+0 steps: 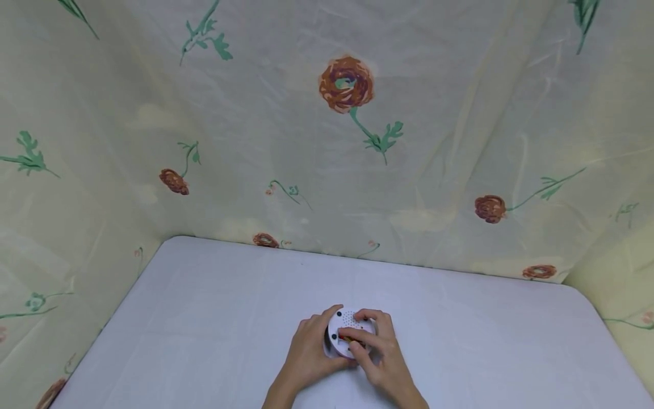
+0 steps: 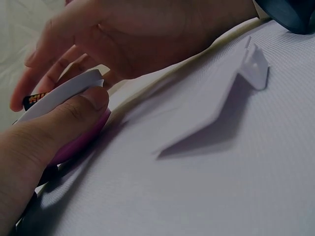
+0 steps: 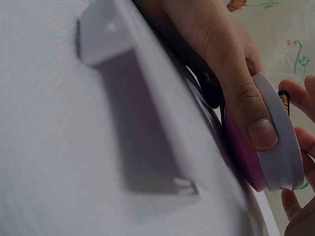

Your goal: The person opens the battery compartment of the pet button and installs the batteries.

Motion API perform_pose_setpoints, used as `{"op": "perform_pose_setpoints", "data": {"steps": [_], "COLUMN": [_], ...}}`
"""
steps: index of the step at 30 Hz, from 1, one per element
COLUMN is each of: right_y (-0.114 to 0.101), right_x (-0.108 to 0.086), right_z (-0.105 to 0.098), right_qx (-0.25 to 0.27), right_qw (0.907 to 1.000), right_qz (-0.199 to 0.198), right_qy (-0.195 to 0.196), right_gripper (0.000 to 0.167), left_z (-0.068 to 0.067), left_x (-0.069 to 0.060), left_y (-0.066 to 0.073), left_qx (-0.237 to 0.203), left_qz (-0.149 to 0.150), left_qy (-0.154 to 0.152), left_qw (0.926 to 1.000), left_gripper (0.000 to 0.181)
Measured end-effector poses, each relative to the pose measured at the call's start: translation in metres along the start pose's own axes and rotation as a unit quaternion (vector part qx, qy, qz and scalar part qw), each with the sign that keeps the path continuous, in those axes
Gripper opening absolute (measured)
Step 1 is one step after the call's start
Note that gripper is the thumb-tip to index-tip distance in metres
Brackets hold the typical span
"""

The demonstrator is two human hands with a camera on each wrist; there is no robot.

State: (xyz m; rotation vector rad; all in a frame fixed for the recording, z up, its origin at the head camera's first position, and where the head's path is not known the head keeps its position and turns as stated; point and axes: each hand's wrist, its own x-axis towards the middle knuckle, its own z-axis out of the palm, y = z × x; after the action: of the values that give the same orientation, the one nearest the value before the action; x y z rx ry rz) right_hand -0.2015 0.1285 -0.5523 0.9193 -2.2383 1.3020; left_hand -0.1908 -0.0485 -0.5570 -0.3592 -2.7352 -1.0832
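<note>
My left hand (image 1: 309, 347) grips a round white device (image 1: 349, 318) with a perforated face and small dark feet, thumb on the near edge. Its other side is magenta, seen in both wrist views. At an opening in the white face, my right hand (image 1: 384, 353) pinches a small battery (image 1: 348, 339) between thumb and fingers. One dark end of the battery (image 2: 30, 101) sticks out beyond the device's rim in the left wrist view. How deep it sits in the opening is hidden by the fingers. A loose white plastic cover (image 2: 209, 101) with a bent tab lies on the table near the hands.
The white-covered table (image 1: 204, 318) has rounded far corners. Behind it and at both sides hangs a pale floral cloth (image 1: 286, 130). A dark band (image 2: 290, 14) is round the right wrist in the left wrist view.
</note>
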Motion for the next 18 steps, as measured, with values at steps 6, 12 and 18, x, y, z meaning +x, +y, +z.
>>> {"op": "perform_pose_setpoints", "data": {"steps": [6, 12, 18], "right_y": [0.001, -0.002, -0.011], "right_x": [-0.001, 0.0, 0.002], "right_z": [0.002, 0.003, 0.008], "right_qx": [-0.001, -0.008, 0.01], "right_qw": [1.0, 0.9999, 0.9941], "right_qz": [0.001, -0.008, 0.107], "right_qy": [-0.004, -0.009, -0.017], "right_gripper": [0.032, 0.028, 0.018], "left_z": [0.0, 0.001, 0.0], "left_x": [0.0, 0.0, 0.001], "left_y": [0.0, 0.0, 0.001], "left_qx": [0.004, 0.009, 0.011], "left_qz": [0.0, -0.001, -0.008], "left_qy": [0.001, -0.001, -0.005], "left_qw": [1.0, 1.0, 0.9999], "left_gripper": [0.097, 0.092, 0.089]}}
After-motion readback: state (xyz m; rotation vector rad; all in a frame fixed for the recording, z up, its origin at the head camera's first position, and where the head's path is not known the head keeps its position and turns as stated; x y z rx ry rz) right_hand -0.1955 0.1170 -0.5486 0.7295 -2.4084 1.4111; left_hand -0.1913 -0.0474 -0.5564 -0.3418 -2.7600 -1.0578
